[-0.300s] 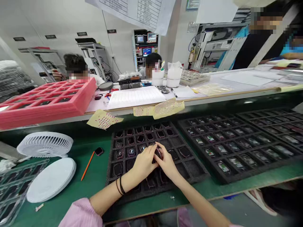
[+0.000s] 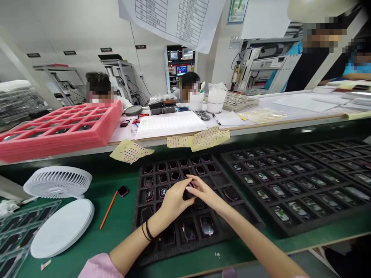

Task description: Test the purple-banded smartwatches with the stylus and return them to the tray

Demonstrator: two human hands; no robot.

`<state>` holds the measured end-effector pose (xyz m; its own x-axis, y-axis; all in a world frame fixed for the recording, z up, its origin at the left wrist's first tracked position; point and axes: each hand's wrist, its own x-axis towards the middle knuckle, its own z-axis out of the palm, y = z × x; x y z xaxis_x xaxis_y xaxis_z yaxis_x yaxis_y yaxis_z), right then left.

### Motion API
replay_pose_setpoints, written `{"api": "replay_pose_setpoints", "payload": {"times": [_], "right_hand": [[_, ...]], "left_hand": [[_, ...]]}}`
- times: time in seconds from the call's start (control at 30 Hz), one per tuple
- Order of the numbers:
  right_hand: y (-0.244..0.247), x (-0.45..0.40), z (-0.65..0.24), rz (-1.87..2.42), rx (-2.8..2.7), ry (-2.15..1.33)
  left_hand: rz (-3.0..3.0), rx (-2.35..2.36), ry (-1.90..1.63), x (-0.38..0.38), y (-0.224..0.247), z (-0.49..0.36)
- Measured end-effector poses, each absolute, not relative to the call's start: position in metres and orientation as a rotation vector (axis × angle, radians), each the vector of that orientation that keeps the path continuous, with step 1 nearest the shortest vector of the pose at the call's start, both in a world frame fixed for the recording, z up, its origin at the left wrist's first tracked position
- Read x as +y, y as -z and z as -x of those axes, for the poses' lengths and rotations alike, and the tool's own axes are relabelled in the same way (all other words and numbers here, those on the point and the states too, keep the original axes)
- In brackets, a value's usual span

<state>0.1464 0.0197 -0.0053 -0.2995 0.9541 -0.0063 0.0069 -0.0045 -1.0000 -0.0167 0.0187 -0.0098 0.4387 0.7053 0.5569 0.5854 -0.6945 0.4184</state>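
Above a black foam tray (image 2: 214, 159), my left hand (image 2: 176, 199) is closed round a smartwatch (image 2: 190, 185) with a dark face and a pinkish rim. Fingers cover most of that watch. From the other side, my right hand (image 2: 207, 193) reaches over with its fingertips closed on the same watch. Rows of square pockets in the tray hold several similar watches; one lit watch (image 2: 163, 192) lies just left of my left hand. Below my right hand a larger watch (image 2: 206, 226) reflects the light.
Left on the green bench are an orange pen (image 2: 108, 210), a single watch (image 2: 123, 191), a white fan (image 2: 58, 181) and its round base (image 2: 65, 227). More filled foam trays (image 2: 290, 227) stand right. A pink foam tray (image 2: 98, 135) sits on the shelf, with co-workers beyond it.
The view has shifted, so the bench sits slightly lower and further right. My right hand's fingers have moved across the watch towards my left hand, which keeps its hold.
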Motion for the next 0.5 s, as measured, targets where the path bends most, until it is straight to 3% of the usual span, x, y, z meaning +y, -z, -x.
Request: {"api": "replay_pose_setpoints", "payload": {"times": [0.2,0.5], "right_hand": [[-0.008,0.065,-0.157,0.691,-1.279,-2.151],[0.035,0.083,-0.137,0.751,-1.137,-2.147]], "left_hand": [[-2.433,1.107,-1.378,0.026,0.004,0.028],[-2.324,0.967,-1.124,0.066,0.068,0.05]]}}
